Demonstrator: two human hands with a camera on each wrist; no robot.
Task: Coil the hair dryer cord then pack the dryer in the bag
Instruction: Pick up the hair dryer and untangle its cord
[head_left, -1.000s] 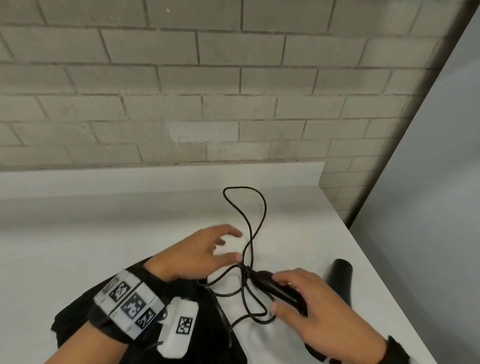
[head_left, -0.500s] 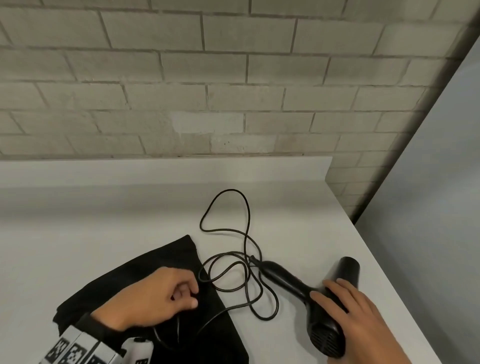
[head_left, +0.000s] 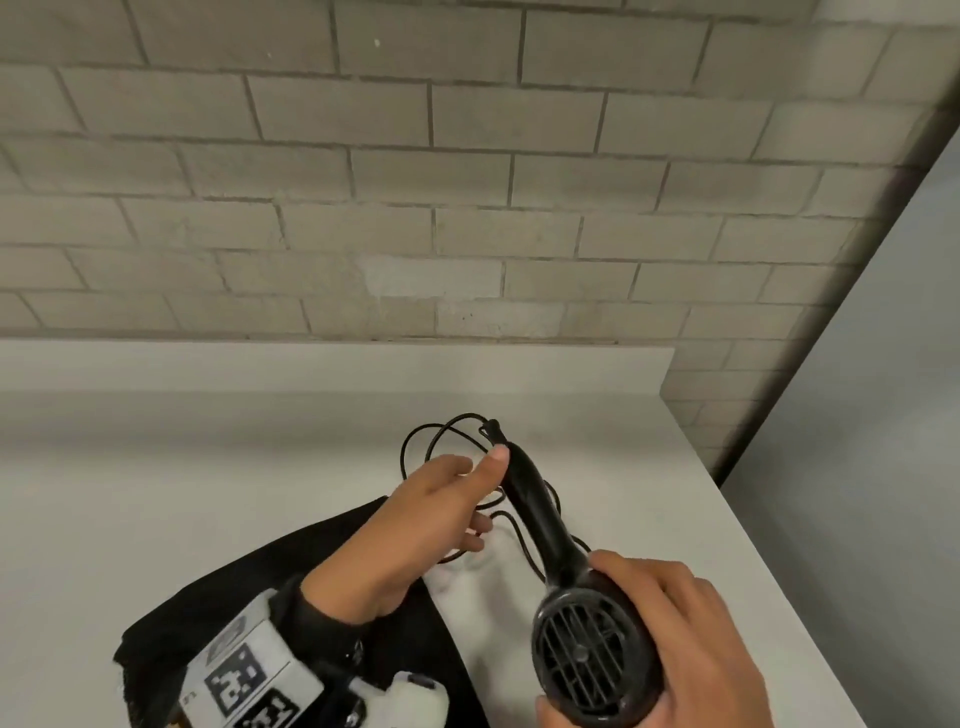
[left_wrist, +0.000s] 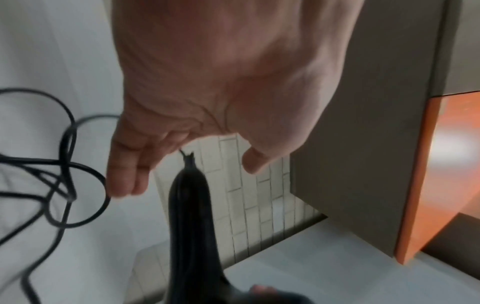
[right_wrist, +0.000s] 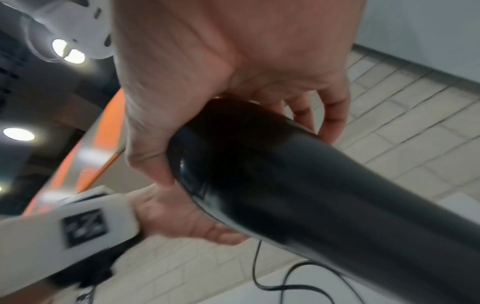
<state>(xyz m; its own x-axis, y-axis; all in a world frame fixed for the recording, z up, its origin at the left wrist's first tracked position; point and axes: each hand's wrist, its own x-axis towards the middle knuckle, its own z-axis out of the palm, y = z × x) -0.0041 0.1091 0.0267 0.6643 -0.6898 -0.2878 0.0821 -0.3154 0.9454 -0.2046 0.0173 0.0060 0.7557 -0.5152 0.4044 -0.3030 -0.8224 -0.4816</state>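
Observation:
My right hand (head_left: 691, 639) grips the barrel of the black hair dryer (head_left: 545, 530) and holds it above the table, rear grille toward me and handle pointing away. In the right wrist view my fingers (right_wrist: 332, 115) curl round the barrel (right_wrist: 298, 174). My left hand (head_left: 441, 514) is open beside the handle's far end, thumb next to it. The left wrist view shows the handle (left_wrist: 189, 216) between my straight fingers (left_wrist: 127, 181) and my thumb, not clasped. The black cord (head_left: 441, 431) lies in loose loops (left_wrist: 70, 164) on the table behind that hand. The black bag (head_left: 249, 587) lies flat under my left forearm.
The white table (head_left: 208, 467) ends at a raised back lip under a brick wall (head_left: 467, 208). Its right edge runs close to the dryer, with a grey panel (head_left: 857, 467) beyond. White wrist-mounted devices with black markers (head_left: 244, 670) sit on my left arm.
My right hand has lifted the dryer off the table and turned its grille toward me. My left hand left the bag and moved up to the handle's end.

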